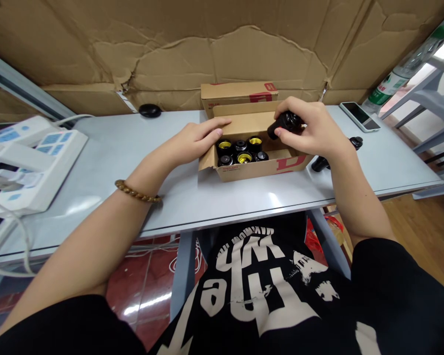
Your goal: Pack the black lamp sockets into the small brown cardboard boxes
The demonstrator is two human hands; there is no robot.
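Note:
An open cardboard box with red print holds several black round pieces standing upright; some show yellow threaded rings inside. My left hand is closed over the box's left end, its fingers along the rim. Above the right part of the box, my right hand grips a black cylindrical piece between thumb and fingers, tilted, with a small orange-red spot on it. The fingers hide part of this piece, so its exact kind cannot be made out. More black pieces lie on the table beside my right forearm.
Behind the open box stands another cardboard box. On the grey table are a black oval object, a phone and white power strips with cables. A plastic bottle stands at right; cardboard sheeting rises behind.

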